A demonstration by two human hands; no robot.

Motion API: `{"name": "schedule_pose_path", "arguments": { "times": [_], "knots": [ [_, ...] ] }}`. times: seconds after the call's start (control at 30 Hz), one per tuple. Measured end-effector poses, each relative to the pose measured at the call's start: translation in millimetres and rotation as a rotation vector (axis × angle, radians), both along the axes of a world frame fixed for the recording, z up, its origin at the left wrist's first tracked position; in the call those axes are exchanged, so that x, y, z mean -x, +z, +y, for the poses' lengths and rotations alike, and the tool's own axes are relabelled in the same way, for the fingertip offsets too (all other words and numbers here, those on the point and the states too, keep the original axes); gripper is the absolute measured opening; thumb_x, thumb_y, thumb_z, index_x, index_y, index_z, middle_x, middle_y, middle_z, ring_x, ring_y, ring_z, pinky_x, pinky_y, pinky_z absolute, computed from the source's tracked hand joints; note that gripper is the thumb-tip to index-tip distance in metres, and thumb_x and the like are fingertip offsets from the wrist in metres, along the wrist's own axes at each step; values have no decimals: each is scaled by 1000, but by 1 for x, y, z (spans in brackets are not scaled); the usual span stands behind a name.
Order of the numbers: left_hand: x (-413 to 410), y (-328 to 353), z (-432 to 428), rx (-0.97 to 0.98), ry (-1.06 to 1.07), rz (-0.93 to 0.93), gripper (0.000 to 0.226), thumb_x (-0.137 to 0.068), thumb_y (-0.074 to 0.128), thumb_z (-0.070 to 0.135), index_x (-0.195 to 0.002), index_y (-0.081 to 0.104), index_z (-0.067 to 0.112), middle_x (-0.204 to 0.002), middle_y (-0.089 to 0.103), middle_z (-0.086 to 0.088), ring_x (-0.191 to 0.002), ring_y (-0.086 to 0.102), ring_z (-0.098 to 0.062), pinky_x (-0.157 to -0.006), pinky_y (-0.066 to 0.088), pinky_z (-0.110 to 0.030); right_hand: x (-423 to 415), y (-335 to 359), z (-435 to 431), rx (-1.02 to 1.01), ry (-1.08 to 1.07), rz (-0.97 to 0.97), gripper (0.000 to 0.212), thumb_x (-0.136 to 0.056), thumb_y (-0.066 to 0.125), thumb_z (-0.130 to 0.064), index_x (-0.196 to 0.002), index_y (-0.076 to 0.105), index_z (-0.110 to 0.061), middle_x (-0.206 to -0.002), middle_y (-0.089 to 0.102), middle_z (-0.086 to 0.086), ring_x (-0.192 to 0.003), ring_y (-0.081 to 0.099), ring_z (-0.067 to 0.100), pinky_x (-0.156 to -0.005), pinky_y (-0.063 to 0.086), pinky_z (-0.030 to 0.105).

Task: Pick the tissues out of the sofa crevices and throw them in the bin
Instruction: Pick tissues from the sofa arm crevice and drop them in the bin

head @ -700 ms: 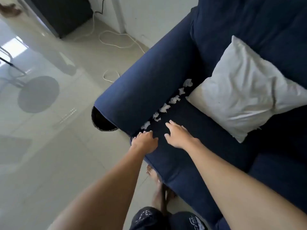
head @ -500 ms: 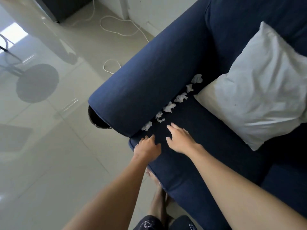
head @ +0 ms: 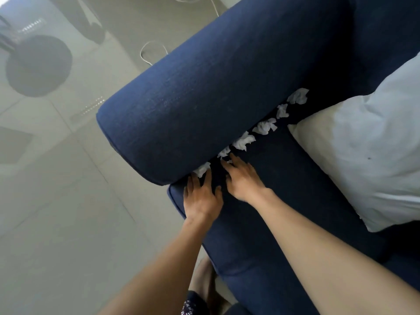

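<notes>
Several crumpled white tissues (head: 244,140) line the crevice between the navy sofa's armrest (head: 204,87) and the seat cushion (head: 284,201). My left hand (head: 201,196) lies flat on the cushion's front corner, fingers apart, fingertips touching the nearest tissue (head: 202,169). My right hand (head: 243,178) rests on the cushion beside it, fingers spread, tips at the second tissue (head: 223,152). Neither hand holds anything. The bin is hidden behind the armrest.
A white pillow (head: 363,155) lies on the seat to the right. A white cable (head: 152,51) loops on the tiled floor beyond the armrest. A dark round shadow (head: 38,64) lies on the floor at left. My bare foot (head: 203,280) stands below the sofa's front.
Both hands have slid forward to the crevice and now touch the nearest tissues. The view has moved closer, and the armrest now hides the dark bin.
</notes>
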State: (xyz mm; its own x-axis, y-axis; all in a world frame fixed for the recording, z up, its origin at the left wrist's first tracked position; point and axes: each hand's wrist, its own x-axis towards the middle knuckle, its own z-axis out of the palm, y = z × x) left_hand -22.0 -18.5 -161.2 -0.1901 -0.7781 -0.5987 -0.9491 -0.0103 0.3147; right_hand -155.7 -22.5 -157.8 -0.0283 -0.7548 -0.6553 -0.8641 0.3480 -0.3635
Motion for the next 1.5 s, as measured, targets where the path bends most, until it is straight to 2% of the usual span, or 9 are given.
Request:
{"name": "schedule_pose_path", "arguments": {
  "times": [0.2,0.53,0.87,1.13,1.27,1.4,1.5],
  "knots": [
    [-3,-10,-3,62,-14,-60,58,-97,34,39,-151,17,26,-156,24,-14,-145,16,-28,-119,13,-40,-2,-10,-9,0,69,53,61,-97,36,-18,-152,12,-26,-162,-6,7,-150,-5,24,-122,0,47],
    [-10,-11,1,72,-6,-25,57,-98,30,34,-151,22,13,-158,23,-9,-147,11,-23,-120,10,-37,-13,-22,-1,69,55,85,59,-98,34,-21,-152,13,-12,-163,2,0,-150,0,20,-122,0,48],
    [-10,10,12,80,-41,-14,58,-97,31,34,-150,23,11,-157,27,-7,-147,13,-22,-119,14,-37,-15,3,36,172,-3,102,62,-95,38,-19,-151,13,-8,-162,5,7,-150,6,22,-122,5,50],
    [-18,63,29,159,-133,-11,62,-97,33,43,-150,23,14,-156,28,-3,-147,14,-22,-117,19,-39,-17,58,60,210,-102,108,57,-99,30,-25,-152,12,-12,-163,5,2,-150,6,18,-122,4,48],
    [-19,103,27,236,-156,24,59,-97,34,43,-148,28,13,-154,34,-1,-146,20,-21,-114,28,-39,-16,96,63,239,-174,97,55,-101,26,-30,-152,10,-15,-163,4,-1,-150,4,15,-122,2,46],
    [-19,154,8,350,-143,76,56,-97,35,43,-145,35,13,-149,42,1,-143,26,-20,-108,35,-40,-15,143,50,338,-230,111,56,-102,26,-36,-152,13,-15,-162,9,1,-150,7,15,-122,4,47],
    [-21,182,-20,402,-118,95,57,-98,35,42,-146,32,13,-151,39,1,-144,24,-21,-109,35,-39,-18,170,25,409,-226,112,57,-101,28,-38,-152,15,-15,-162,12,2,-150,10,16,-121,5,48]
  ]
}}
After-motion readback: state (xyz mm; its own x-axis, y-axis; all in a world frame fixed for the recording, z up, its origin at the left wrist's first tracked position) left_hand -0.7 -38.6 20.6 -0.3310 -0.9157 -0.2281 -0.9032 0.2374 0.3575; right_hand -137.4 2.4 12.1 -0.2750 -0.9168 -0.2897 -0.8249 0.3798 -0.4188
